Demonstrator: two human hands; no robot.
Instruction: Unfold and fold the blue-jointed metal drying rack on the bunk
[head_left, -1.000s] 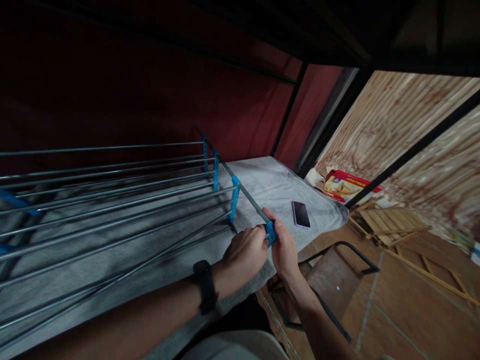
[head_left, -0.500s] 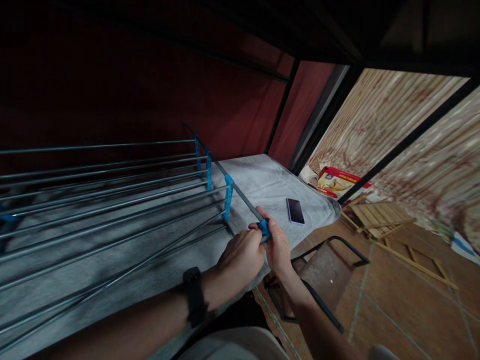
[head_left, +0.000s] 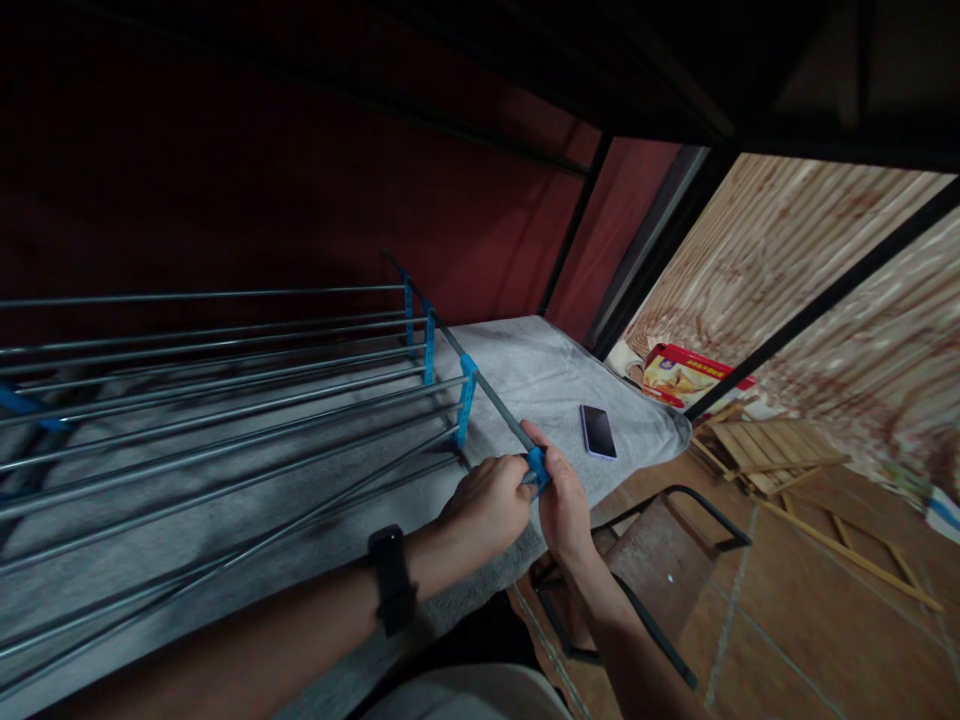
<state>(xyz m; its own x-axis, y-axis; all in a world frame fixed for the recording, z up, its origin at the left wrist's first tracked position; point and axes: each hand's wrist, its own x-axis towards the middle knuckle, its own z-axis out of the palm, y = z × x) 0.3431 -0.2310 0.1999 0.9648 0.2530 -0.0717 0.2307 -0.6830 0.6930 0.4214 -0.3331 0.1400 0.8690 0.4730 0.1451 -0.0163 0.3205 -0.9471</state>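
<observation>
A rack of grey metal tubes (head_left: 300,425) with blue plastic connectors lies across a grey cloth (head_left: 517,345). Its end pole (head_left: 499,402) slants toward me and carries a blue connector (head_left: 537,467) near its front end. My left hand (head_left: 491,505), with a black watch on the wrist, is closed beside that connector, fingers curled round a tube that it mostly hides. From the other side my right hand (head_left: 564,500) grips the connector, its fingers along the pole. The two hands nearly touch. Another blue connector (head_left: 465,400) sits farther up the pole.
A phone (head_left: 598,432) lies on the cloth to the right of my hands. Below stands a chair (head_left: 660,560) with a dark frame. Wooden slatted pieces (head_left: 776,455) and a red and yellow box (head_left: 686,375) are farther right. Dark metal posts (head_left: 574,230) rise at the back.
The view has shifted slightly, so everything sits a little lower and to the right. Both hands keep hold at the connector, with only a slight change of the fingers.
</observation>
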